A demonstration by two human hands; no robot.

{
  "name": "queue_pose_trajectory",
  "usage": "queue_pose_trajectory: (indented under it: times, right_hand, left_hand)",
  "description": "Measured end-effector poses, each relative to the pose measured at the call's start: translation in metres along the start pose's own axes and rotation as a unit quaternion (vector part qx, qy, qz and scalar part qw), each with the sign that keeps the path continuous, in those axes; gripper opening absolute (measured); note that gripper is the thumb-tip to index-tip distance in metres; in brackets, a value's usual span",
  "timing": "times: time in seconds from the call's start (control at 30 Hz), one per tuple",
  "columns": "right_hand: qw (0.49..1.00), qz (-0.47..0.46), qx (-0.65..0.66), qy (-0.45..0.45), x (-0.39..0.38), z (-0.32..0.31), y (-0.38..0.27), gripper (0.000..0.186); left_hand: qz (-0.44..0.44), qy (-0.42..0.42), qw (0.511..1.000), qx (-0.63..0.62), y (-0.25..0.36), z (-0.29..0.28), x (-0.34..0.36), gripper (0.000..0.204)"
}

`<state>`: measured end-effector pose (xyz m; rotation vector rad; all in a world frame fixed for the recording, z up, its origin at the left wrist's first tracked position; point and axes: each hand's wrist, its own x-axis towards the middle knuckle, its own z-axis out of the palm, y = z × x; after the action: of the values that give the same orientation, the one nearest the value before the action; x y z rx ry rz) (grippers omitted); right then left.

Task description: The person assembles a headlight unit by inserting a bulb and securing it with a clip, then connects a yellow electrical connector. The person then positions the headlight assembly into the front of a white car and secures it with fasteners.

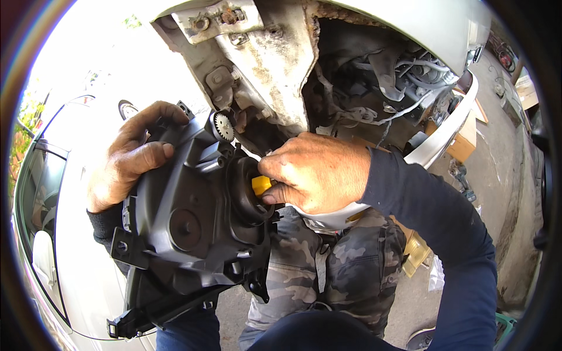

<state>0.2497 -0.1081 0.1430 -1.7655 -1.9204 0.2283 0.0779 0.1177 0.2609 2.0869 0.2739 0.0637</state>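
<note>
A black car headlight housing (181,222) is held up over my lap with its back facing me. My left hand (137,155) grips its upper left edge, thumb on the back and fingers over the top. A white toothed adjuster wheel (223,127) sticks out near that hand. My right hand (319,172) is closed, pinching a yellow plastic plug (261,185) between thumb and forefinger. That plug sits at the round rear opening (249,207) on the housing's right side. The inside of the opening is mostly hidden by my fingers.
Ahead is a car's opened front corner with a rusty bracket (263,64) and loose wiring (380,120). A white panel (448,131) curves at the right, beside a cardboard box (464,140). Another car (50,222) stands close on the left. My knees (357,263) are below.
</note>
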Motion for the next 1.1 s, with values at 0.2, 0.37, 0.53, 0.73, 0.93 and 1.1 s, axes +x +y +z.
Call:
queue_pose_trajectory:
  times: [0.2,0.37,0.53,0.73,0.93,1.1]
  right_hand:
    - [0.999,0.007,-0.043,0.009,-0.002,0.004,-0.008,0.034]
    - [0.999,-0.029,-0.024,-0.009,0.0,-0.006,0.002,0.035]
    - [0.999,0.017,0.011,-0.026,-0.001,-0.003,0.001,0.033]
    - [0.999,0.046,-0.021,0.011,-0.009,0.009,-0.008,0.032]
    - [1.0,-0.006,-0.005,0.003,-0.004,0.001,0.002,0.032]
    - [1.0,0.021,0.008,0.016,-0.003,0.011,-0.002,0.032]
  left_hand:
    - [0.009,0.006,1.0,-0.026,-0.005,0.002,0.002,0.054]
    - [0.02,-0.009,0.999,0.029,-0.002,-0.002,0.006,0.054]
    - [0.023,0.001,0.999,0.035,0.0,0.002,0.006,0.054]
    - [0.01,0.001,1.0,0.026,0.006,0.007,0.008,0.058]
    - [0.011,-0.001,1.0,0.018,0.004,0.006,0.008,0.059]
    - [0.009,-0.001,1.0,-0.027,-0.003,0.005,0.007,0.059]
